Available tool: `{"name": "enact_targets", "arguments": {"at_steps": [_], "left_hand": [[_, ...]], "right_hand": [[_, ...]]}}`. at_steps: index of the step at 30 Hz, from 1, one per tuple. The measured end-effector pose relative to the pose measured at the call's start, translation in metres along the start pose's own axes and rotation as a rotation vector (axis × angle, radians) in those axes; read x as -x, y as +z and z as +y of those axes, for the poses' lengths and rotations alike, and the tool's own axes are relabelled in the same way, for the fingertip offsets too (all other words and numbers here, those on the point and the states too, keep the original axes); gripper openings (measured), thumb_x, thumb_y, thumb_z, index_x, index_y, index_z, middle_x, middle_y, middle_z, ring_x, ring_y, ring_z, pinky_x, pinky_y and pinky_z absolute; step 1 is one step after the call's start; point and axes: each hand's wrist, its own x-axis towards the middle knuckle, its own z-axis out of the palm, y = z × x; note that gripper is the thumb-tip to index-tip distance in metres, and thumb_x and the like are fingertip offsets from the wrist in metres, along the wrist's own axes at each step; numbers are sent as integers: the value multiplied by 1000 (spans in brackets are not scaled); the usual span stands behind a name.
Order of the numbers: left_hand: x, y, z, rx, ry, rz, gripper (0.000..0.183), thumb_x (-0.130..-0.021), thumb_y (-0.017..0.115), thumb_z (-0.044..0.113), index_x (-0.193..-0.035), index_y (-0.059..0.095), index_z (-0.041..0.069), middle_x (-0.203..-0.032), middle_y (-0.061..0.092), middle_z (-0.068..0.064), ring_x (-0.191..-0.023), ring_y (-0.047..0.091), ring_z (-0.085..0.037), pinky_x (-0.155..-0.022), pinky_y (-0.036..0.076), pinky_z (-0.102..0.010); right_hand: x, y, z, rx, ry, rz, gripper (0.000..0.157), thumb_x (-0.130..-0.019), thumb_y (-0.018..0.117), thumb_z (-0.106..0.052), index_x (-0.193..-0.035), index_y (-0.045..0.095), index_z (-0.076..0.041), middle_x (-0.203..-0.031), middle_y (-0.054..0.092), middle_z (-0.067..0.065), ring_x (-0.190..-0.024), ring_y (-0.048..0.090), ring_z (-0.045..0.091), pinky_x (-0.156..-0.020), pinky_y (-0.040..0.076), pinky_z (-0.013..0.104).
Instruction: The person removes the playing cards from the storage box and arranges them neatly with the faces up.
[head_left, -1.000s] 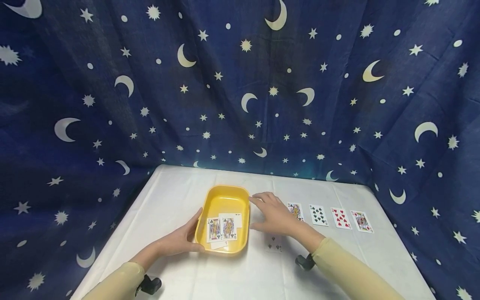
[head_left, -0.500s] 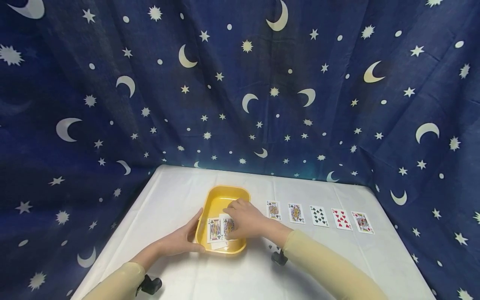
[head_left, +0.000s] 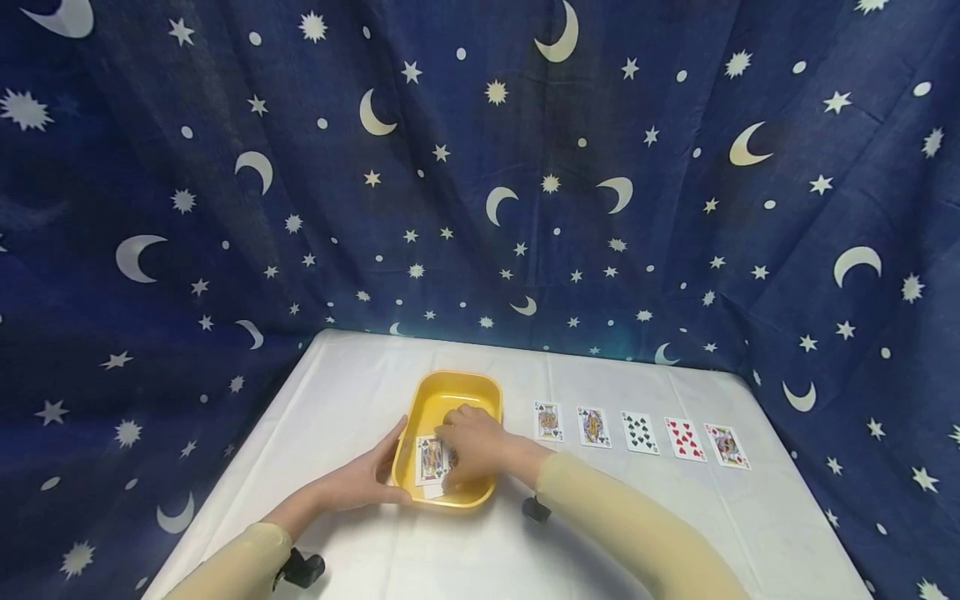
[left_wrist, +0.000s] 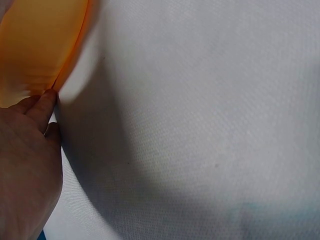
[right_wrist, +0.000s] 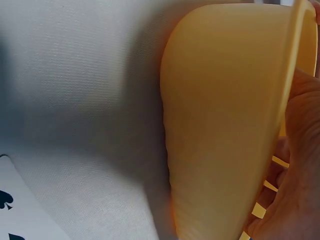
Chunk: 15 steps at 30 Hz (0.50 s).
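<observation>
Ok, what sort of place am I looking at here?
Probably an indoor tabletop workspace: a blue moon-patterned curtain hangs behind and beside a white-covered table, which holds a yellow tray and playing cards.

both sleeves (head_left: 633,527) are pale yellow, wrist cameras (head_left: 303,571) black.

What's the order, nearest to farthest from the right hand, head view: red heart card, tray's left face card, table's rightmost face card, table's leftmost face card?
1. Tray's left face card: just left of the right hand
2. Table's leftmost face card: right, outside the tray
3. Red heart card: farther right
4. Table's rightmost face card: far right
</observation>
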Motion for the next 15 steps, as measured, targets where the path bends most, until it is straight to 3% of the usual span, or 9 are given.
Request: {"name": "enact_targets", "arguments": {"at_steps": [15], "left_hand": [[1, -1, 0, 3, 7, -6, 121, -85, 85, 36, -164, -6, 36, -172, 2, -3, -156, 14, -28, -124, 20, -50]], "right_hand": [[-15, 7, -5, -5, 35, -35, 83, -70, 86, -63, -137, 65, -19, -113, 54, -9, -100, 40, 11, -89, 41, 26]]}}
